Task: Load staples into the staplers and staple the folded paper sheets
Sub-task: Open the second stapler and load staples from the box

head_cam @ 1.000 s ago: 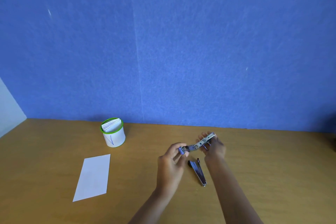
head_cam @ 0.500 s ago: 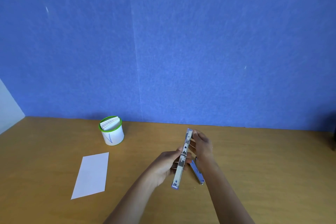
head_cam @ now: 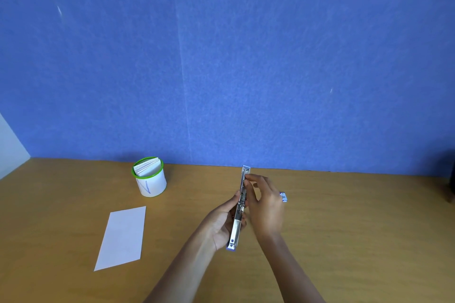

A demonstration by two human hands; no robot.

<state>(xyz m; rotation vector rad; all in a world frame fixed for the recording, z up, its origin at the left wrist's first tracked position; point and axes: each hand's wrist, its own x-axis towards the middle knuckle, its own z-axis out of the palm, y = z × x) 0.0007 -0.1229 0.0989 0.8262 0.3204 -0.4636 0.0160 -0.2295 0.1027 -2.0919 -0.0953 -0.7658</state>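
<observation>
Sheet: a white folded sheet (head_cam: 120, 237) lies flat on the wooden table (head_cam: 357, 241), left of centre.
Cup: a white cup (head_cam: 152, 184) with a green rim stands upright behind the sheet, close to the blue wall (head_cam: 246, 56). It is packed with folded papers (head_cam: 147, 168).
Left hand: the left hand (head_cam: 219, 225) is palm up, its fingers curled round the lower half of the stapler.
Stapler: the stapler (head_cam: 237, 221) is swung open into one long silver strip with blue ends. It is held above the table between both hands, its far end toward the wall.
Right hand: the right hand (head_cam: 266, 206) is bent over, its fingertips (head_cam: 248, 176) pinching the stapler's upper half.
Other stapler: only a blue-and-silver end of the other stapler (head_cam: 283, 197) shows just beyond the right hand. The rest is hidden.
Far right: a dark thing (head_cam: 451, 179) is cut off by the edge, so I cannot tell what it is.
</observation>
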